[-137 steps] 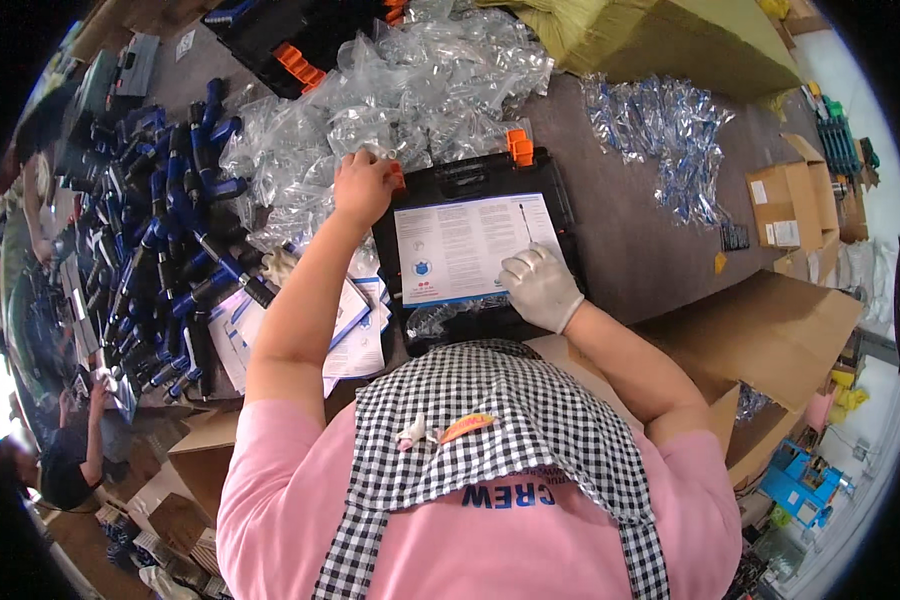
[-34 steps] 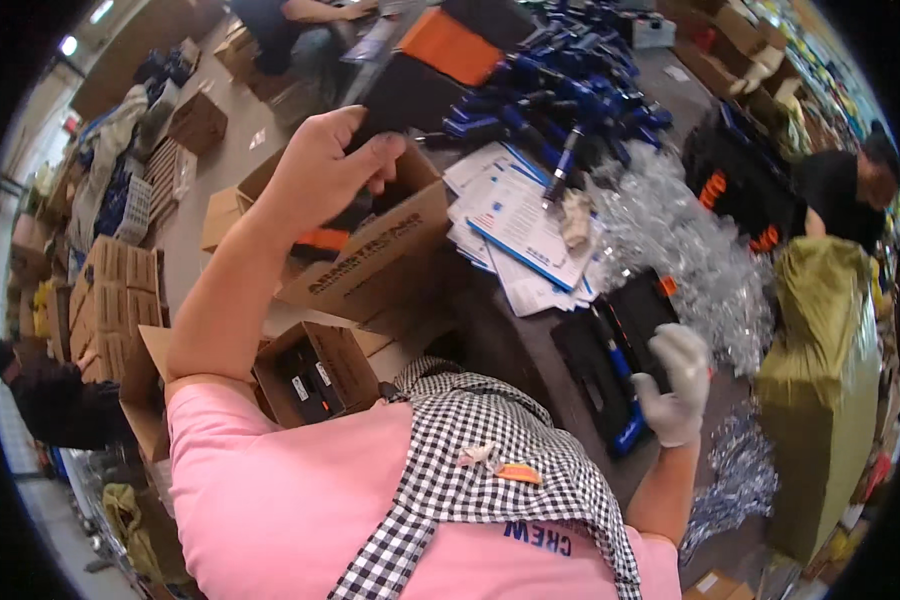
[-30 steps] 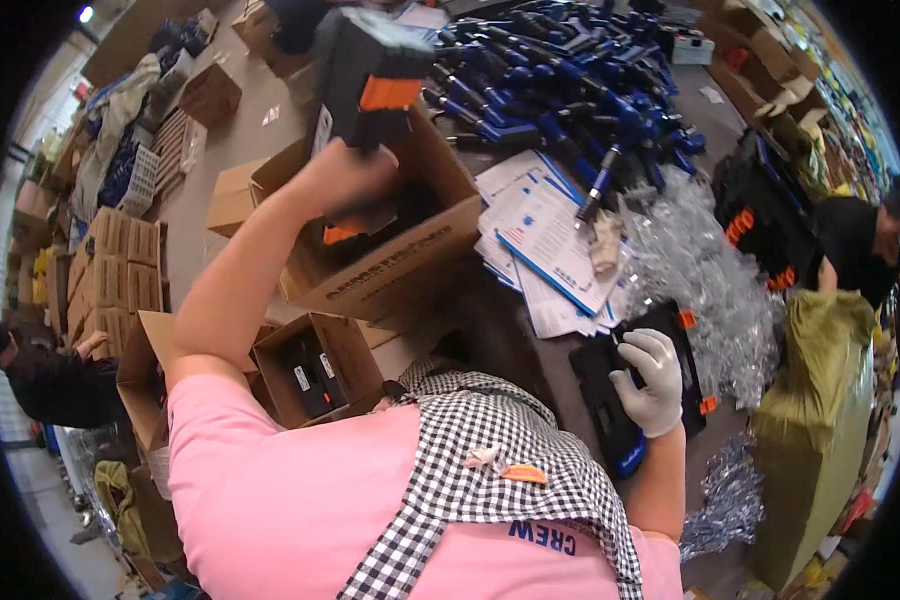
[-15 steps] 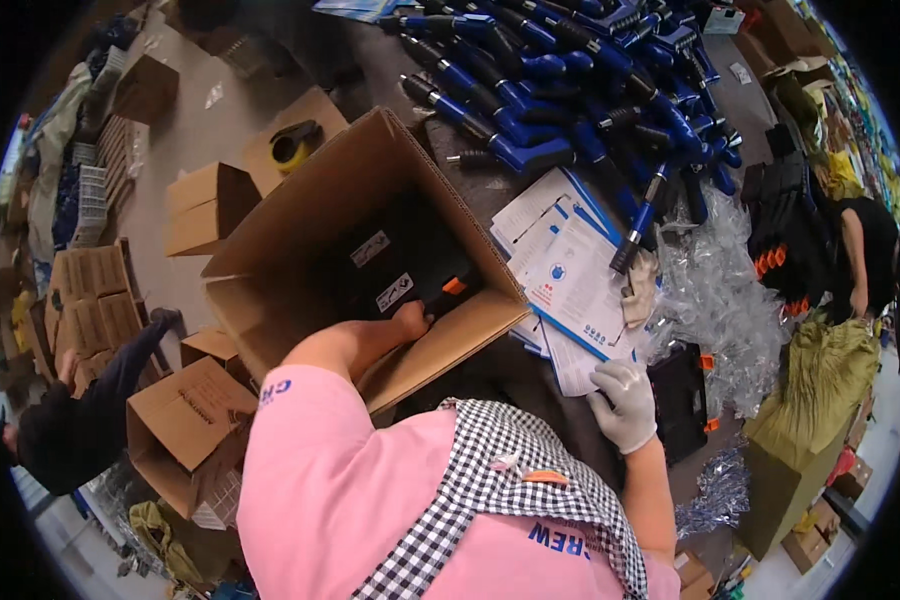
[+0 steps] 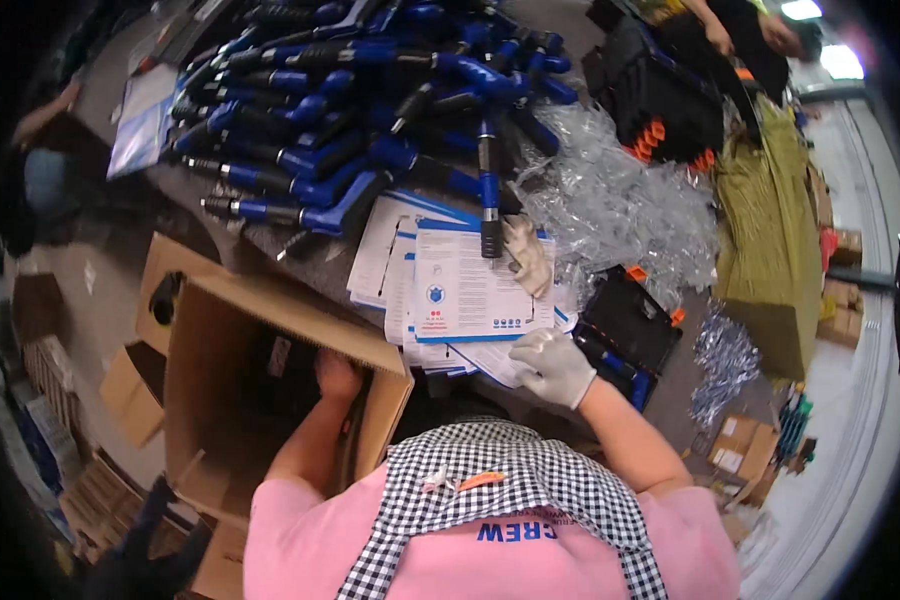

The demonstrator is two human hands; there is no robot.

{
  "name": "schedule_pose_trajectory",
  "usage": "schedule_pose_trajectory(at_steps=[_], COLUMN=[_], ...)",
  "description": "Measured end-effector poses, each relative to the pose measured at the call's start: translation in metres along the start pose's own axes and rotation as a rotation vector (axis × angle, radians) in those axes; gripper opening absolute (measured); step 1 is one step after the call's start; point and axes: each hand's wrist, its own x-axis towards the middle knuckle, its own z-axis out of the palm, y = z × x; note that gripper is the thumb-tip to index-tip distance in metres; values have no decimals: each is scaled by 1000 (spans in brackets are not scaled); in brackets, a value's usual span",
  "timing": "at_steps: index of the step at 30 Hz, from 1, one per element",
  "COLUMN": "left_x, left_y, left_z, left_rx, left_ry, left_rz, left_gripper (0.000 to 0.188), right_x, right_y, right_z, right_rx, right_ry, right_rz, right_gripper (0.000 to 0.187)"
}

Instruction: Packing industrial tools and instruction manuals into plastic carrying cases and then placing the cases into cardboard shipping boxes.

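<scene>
my hands are well apart. my bare left hand (image 5: 340,376) is down inside the big brown box (image 5: 385,410), near its right wall. it is dark in there, so i cannot tell if my fingers grip anything. a dark case (image 5: 278,356) with a pale label is in the box, just left of that hand. my right hand (image 5: 555,368) wears a white glove. its fingers are loosely bent, with the thumb apart, at the lower right edge of the papers (image 5: 460,290). i cannot tell if it touches them. the papers lie in a messy pile on the grey worktop (image 5: 322,262). a blue and black tool (image 5: 488,185) has its dark end on top of them, next to a crumpled cream glove (image 5: 528,256). a big heap of tools (image 5: 320,110) lies behind. to the right, a small black case (image 5: 635,310) is open, with something blue in it. clear bags (image 5: 625,195) lie in a heap behind it.
</scene>
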Motion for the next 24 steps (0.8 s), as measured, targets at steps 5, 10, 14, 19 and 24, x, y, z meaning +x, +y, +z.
schedule_pose_trajectory(at_steps=[5, 10, 14, 19, 24], left_x=[47, 41, 29, -5, -4], left_y=[-32, 5, -63, 127, 373], left_z=[50, -3, -99, -282, -265], left_rx=[210, 277, 290, -287, 45], left_ry=[73, 49, 101, 1236, 531], left_rz=[284, 175, 35, 220, 961], left_gripper=[51, 45, 41, 17, 28], right_x=[77, 111, 31, -157, -310], right_y=[54, 19, 27, 122, 234], right_z=[-1, -17, 3, 27, 73], right_rx=[-163, 183, 14, -15, -6], right_ry=[446, 306, 272, 816, 1000], right_rz=[-29, 126, -137, 549, 1196], right_gripper=[39, 42, 38, 24, 35])
